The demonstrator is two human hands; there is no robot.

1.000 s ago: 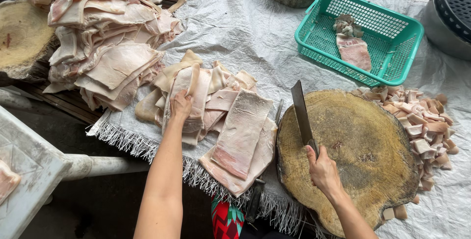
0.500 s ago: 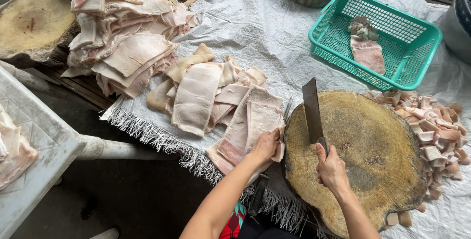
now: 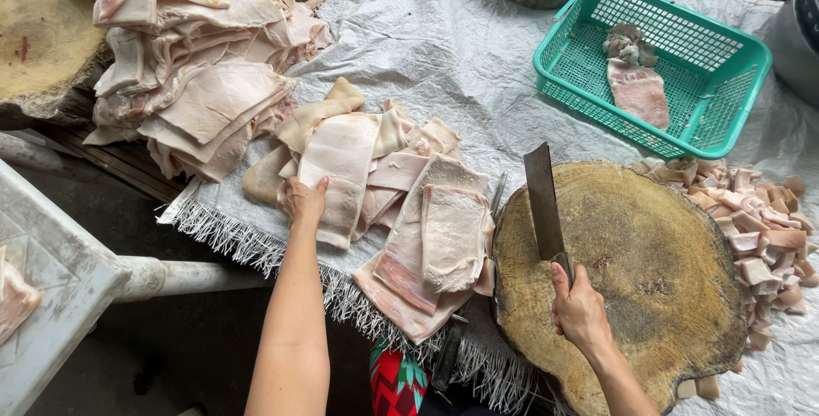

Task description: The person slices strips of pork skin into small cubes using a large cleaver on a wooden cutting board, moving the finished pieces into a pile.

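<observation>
My left hand [image 3: 303, 198] rests on a pale slab of pork skin [image 3: 341, 168] at the left of a spread of slabs on white sheeting; its fingers curl at the slab's edge. My right hand [image 3: 580, 309] grips the handle of a cleaver [image 3: 543, 203], blade edge down on a round wooden chopping block [image 3: 648, 271]. Another folded slab [image 3: 448, 232] lies right beside the block's left rim.
A tall heap of skin slabs [image 3: 188, 66] sits at the upper left. A green plastic basket [image 3: 734, 83] with a few meat pieces stands at the upper right. Cut chunks [image 3: 759, 228] lie right of the block. More wooden blocks [image 3: 43, 40] stand at the back.
My left hand has left the slab beside the block and moved left to a slab at the spread's left side. The cleaver hand has hardly moved.
</observation>
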